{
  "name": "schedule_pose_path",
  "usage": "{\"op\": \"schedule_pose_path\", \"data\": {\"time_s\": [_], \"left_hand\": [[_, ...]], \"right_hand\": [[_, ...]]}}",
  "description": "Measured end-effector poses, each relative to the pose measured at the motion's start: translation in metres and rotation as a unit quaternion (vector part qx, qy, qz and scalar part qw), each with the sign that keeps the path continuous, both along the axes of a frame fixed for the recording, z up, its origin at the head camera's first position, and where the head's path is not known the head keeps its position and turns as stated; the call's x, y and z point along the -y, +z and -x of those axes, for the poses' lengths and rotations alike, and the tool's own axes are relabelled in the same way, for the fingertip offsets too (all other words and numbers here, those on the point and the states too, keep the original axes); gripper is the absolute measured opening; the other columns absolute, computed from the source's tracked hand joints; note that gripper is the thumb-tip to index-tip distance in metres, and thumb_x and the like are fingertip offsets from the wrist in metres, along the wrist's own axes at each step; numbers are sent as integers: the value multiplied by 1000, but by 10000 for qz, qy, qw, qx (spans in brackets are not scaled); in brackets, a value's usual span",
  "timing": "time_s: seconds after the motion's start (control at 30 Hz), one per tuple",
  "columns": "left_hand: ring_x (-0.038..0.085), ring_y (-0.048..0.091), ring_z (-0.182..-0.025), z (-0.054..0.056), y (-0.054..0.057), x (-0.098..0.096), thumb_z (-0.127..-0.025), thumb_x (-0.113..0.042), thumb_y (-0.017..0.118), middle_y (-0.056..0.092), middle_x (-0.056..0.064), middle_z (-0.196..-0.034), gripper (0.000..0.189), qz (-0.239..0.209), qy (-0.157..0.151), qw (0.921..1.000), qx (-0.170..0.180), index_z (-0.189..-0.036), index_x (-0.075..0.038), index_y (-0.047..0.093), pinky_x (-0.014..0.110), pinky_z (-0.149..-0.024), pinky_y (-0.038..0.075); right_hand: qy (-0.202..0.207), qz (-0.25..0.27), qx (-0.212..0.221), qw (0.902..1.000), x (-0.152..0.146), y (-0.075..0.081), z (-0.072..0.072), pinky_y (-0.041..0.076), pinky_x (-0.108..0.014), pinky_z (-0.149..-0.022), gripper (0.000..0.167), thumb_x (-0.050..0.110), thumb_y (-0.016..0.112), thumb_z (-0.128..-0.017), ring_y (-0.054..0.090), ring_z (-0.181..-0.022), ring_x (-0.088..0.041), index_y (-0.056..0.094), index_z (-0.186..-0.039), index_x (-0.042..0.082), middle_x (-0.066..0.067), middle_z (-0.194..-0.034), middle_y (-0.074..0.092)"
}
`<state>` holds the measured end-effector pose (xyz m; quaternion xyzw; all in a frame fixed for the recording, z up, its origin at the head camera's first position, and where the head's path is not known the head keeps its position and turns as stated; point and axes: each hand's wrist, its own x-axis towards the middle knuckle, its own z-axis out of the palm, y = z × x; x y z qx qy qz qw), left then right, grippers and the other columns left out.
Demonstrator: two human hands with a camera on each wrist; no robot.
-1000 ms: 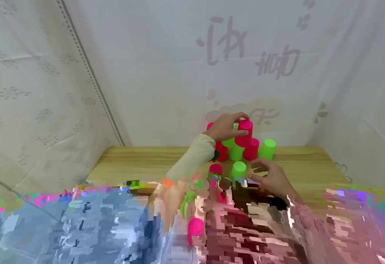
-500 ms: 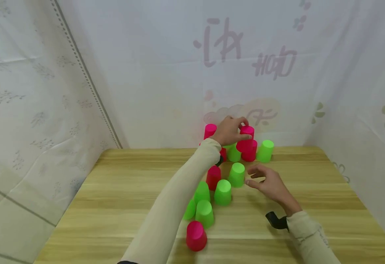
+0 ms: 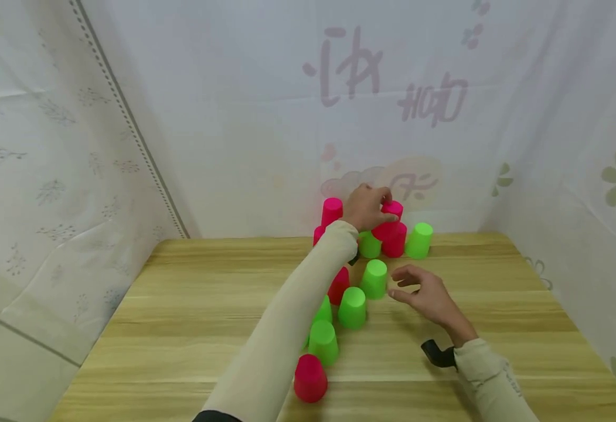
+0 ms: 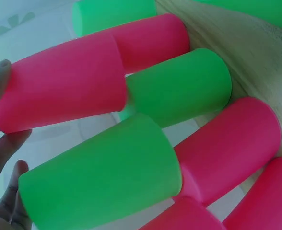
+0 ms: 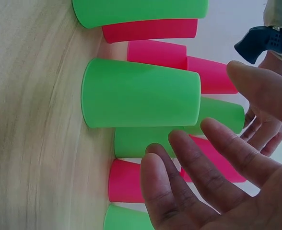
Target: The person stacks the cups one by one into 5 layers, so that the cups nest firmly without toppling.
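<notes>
My left hand (image 3: pixel 367 208) grips an upside-down pink cup (image 4: pixel 64 81) near its narrow end, thumb on one side and fingers on the other. That cup's wide rim meets a pink cup (image 3: pixel 394 241) and a green cup (image 4: pixel 184 86) of the bottom row. Beside it in the second tier is another green cup (image 4: pixel 102 177), close to my fingers. My right hand (image 3: pixel 428 293) hovers with loosely bent fingers, holding nothing. Nearest to it stands a green cup (image 3: pixel 374 279), apart from the fingertips. My left forearm hides part of the stack in the head view.
One green cup (image 3: pixel 419 241) ends the back row on the right. A pink cup (image 3: pixel 332 211) tops the row's left part. Several loose cups run toward the front, among them a green cup (image 3: pixel 323 342) and a pink cup (image 3: pixel 310 378). Patterned cloth (image 3: pixel 234 129) hangs behind the wooden table (image 3: pixel 191 305).
My left hand has lowered the pink cup onto the bottom row, still gripping it. My right hand has barely moved. The lower part of the oldest head frame is garbled.
</notes>
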<state>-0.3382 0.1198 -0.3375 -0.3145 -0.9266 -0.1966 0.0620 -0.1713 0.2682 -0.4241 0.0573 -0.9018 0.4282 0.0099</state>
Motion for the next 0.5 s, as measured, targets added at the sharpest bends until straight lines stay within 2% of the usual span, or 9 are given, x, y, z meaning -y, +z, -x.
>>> {"op": "schedule_pose_path", "data": {"time_s": [0.13,0.27,0.37,0.5], "left_hand": [[16,54,-118,2,-7,-3,-86,-48,75,68,-6,-99,37,-19,244,9997,-40,-112,-24,63,27,-82,54],[19,52,-124,2,-10,-4,-87,-50,74,68,-4,-102,34,66,493,9987,-140,-108,-25,62,32,-87,54],[20,51,-129,2,-8,-6,-89,-49,72,69,-4,-102,32,250,562,9978,-236,-106,-25,61,36,-92,54],[23,51,-135,2,-4,-10,-92,-46,69,72,-5,-100,29,525,492,9965,-436,-108,-23,61,39,-106,47]], "right_hand": [[42,10,39,10000,1,-2,-1,57,-40,-82,38,25,75,-90,67,-110,-34,64,-121,5,-19,-121,69],[39,-14,58,10000,1,-1,-2,58,-41,-82,36,26,75,-90,67,-111,-35,65,-120,7,-19,-122,69],[14,-61,50,10000,1,-1,-2,58,-41,-82,36,26,75,-91,67,-112,-35,65,-120,8,-18,-122,69],[16,-66,36,10000,-1,-1,0,58,-41,-83,37,26,75,-91,66,-113,-35,65,-121,7,-18,-122,69]]}}
